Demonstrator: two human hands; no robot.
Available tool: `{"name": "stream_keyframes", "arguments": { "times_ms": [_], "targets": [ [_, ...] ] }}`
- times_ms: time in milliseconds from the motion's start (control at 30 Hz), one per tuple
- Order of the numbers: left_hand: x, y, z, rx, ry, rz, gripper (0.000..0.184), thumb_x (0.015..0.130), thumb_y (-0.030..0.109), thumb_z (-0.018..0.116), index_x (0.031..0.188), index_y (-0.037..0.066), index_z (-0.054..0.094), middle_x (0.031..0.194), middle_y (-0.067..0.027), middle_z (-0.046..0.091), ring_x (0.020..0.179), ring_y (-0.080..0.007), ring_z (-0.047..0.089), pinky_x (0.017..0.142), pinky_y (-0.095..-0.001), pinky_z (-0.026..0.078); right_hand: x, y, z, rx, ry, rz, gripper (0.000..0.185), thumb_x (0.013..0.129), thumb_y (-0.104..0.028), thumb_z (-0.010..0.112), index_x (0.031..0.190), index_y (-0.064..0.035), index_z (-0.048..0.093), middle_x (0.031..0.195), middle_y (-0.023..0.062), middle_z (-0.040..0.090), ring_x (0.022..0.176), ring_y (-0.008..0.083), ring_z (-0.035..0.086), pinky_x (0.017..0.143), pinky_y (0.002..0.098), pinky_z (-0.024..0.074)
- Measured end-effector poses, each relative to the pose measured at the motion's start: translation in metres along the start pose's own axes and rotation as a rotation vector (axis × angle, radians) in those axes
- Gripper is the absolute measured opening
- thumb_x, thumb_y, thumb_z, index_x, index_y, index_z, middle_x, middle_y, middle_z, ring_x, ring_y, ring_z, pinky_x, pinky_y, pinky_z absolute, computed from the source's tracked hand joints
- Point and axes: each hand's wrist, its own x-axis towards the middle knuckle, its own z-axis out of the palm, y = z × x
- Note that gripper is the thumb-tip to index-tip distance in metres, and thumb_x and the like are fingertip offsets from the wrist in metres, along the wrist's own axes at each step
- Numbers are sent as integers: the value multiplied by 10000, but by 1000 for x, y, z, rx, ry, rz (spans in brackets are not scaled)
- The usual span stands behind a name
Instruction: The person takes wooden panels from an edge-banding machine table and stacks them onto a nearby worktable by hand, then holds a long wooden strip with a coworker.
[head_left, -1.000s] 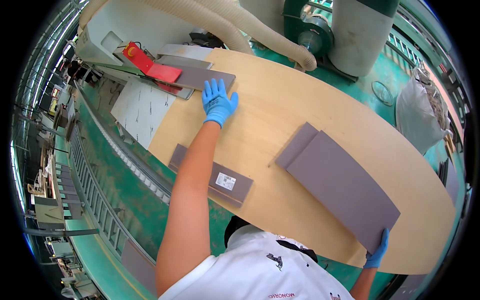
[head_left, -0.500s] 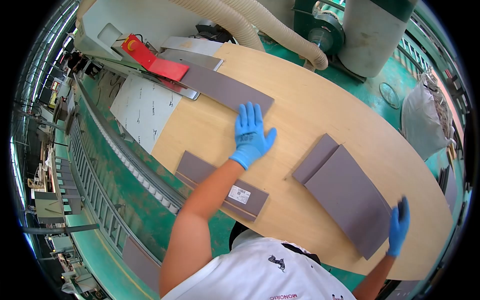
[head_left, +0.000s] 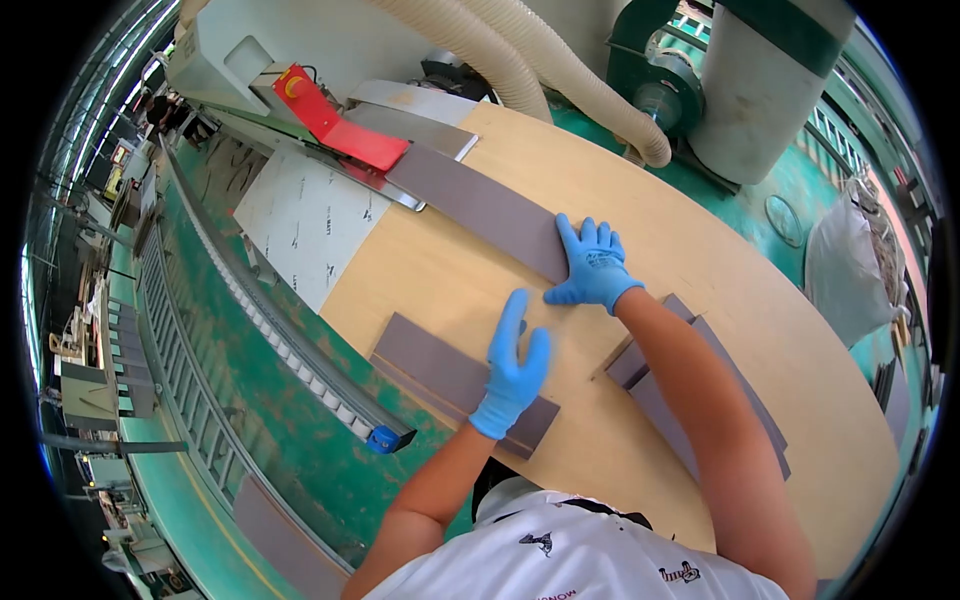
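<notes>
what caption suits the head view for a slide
Gloved right hand at the end of a gray-brown board, left hand over another board.

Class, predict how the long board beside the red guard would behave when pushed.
The long board is probably stiff, its edges looking straight. Lying flat on the table, it would likely slide rather than roll or tip.

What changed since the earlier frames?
The long panel slid farther out from the red guard, toward the person's right. The right hand let go of the stacked panels and moved to the long panel's end; the left hand drew back toward the person. Guard and near board stayed put.
</notes>
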Motion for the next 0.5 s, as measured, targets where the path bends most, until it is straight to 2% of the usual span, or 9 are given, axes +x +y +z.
{"name": "stream_keyframes", "arguments": {
  "times_ms": [67,100,133,167,200,267,400,467,500],
  "targets": [
    [-6,-2,-12,-79,40,-68,537,962,127,509,1439,-38,326,1433,-173,419,1295,-273,448,1066,-381,372,6,5,-16,256,-62,-16,1081,584,-441,749,1495,-134,255,1352,244,415,1236,433,400,1062,482,289],
    [-4,-2,-17,-253,66,-205,533,973,156,496,1442,-29,324,1438,-173,412,1301,-270,441,1065,-382,373,-1,5,-23,251,-62,-17,1081,584,-441,749,1495,-134,255,1352,244,415,1236,433,400,1062,482,289],
    [-1,-1,-23,-429,89,-335,531,983,185,483,1445,-21,322,1443,-173,404,1307,-267,434,1063,-382,374,-11,6,-33,275,30,-30,1042,584,-400,729,1485,-131,281,1304,223,447,1187,414,430,1035,473,313],
    [3,-1,-27,-479,76,-380,542,996,251,477,1453,7,319,1450,-170,392,1305,-259,432,1059,-375,380,-24,7,-43,297,122,-42,1004,584,-359,710,1474,-128,307,1257,201,480,1137,395,459,1009,465,338],
    [8,-1,-28,-487,70,-374,542,996,251,477,1453,7,319,1450,-170,392,1305,-259,432,1059,-375,380,-42,11,-54,288,129,-38,1004,584,-359,710,1474,-128,307,1257,201,480,1137,395,459,1009,465,338],
    [20,0,-23,-848,40,-499,567,996,295,488,1462,26,310,1457,-146,383,1283,-249,449,1050,-370,387,-90,27,-72,312,207,-30,990,573,-324,720,1462,-114,337,1325,217,465,1222,415,425,1054,471,319],
    [35,11,10,-836,-127,-529,558,983,287,530,1446,33,349,1441,-130,413,1258,-230,468,1043,-369,393,-206,72,-85,306,302,107,982,556,-241,737,1448,-75,359,1347,221,453,1255,414,402,1078,471,303],
    [31,11,22,-504,-203,-245,530,966,225,562,1422,23,384,1390,-138,476,1237,-213,488,1029,-361,403,-270,95,-89,270,372,243,994,546,-228,742,1447,-58,357,1346,213,462,1253,396,415,1071,464,317],
    [29,7,21,-308,-218,-177,518,949,193,582,1402,10,409,1364,-155,499,1228,-221,496,1027,-367,406,-304,109,-89,242,427,354,1005,536,-215,747,1446,-41,356,1345,206,472,1250,378,428,1064,458,330]
  ]
}}
